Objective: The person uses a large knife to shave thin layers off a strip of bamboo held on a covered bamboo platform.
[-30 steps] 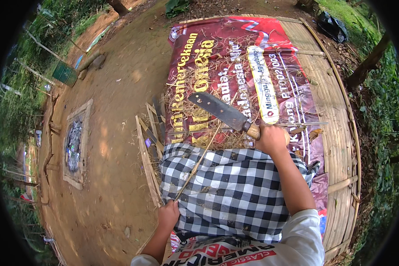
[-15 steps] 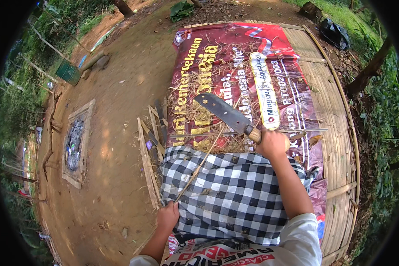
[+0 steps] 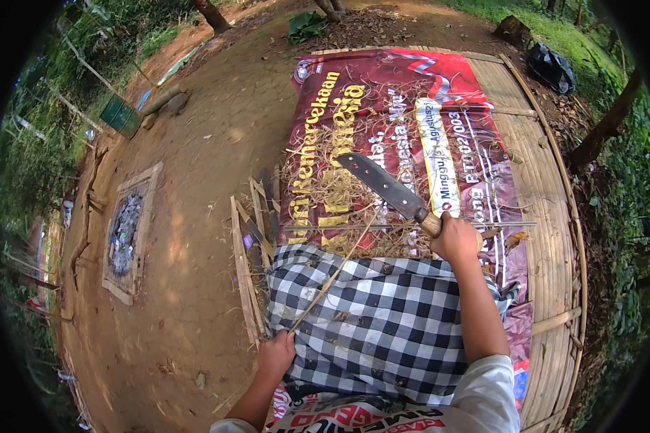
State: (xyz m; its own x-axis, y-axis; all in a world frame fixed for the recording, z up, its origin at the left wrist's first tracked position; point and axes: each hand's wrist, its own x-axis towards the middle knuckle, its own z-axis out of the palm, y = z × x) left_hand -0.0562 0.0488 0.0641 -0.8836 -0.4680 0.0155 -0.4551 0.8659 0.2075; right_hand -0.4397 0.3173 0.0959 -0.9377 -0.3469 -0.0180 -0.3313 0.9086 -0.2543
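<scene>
two hands — a left hand (image 3: 276, 355) and a right hand (image 3: 456, 238); one machete (image 3: 390, 193), one thin bamboo strip (image 3: 332, 278), one checkered cloth (image 3: 383, 325), one red banner (image 3: 404, 130).

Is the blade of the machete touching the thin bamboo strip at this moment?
No, the right hand holds the machete raised clear of the thin bamboo strip, gripped by the left hand.

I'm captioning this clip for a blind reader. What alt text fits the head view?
Seen from above, a seated person's right hand grips a big knife raised over a red banner strewn with shavings, while the left hand holds a thin bamboo strip slanting across a black-and-white checked cloth on the lap. Bamboo platform beneath, dirt ground to the left.
</scene>
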